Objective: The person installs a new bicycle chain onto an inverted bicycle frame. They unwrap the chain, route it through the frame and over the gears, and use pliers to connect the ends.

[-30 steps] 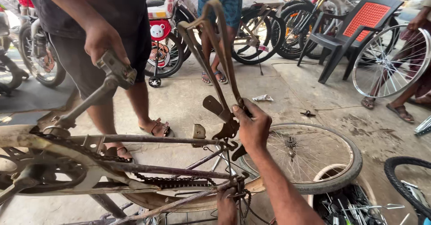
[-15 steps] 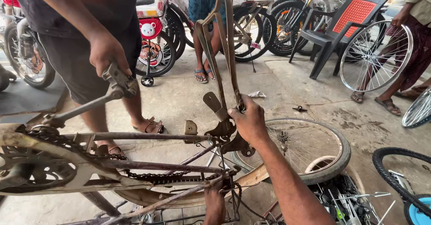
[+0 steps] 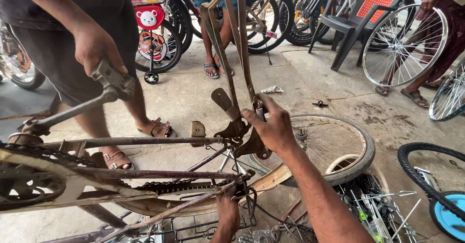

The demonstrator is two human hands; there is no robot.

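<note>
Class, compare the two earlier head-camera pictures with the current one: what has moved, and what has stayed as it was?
Little changed. The right hand slid slightly along the rusty bicycle stand near the rear dropout, keeping its grip. The left hand stays low at the chain stay. The other person's hand still holds the pedal. The loose wheel lies unmoved on the ground.

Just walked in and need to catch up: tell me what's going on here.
A bicycle frame lies upside down on the concrete. The person's right hand grips the kickstand at its spring bracket, the stand pointing upward. Their left hand holds the frame's lower rear end by the chain. A co-worker's hand rests on the pedal. A loose wheel lies behind.
</note>
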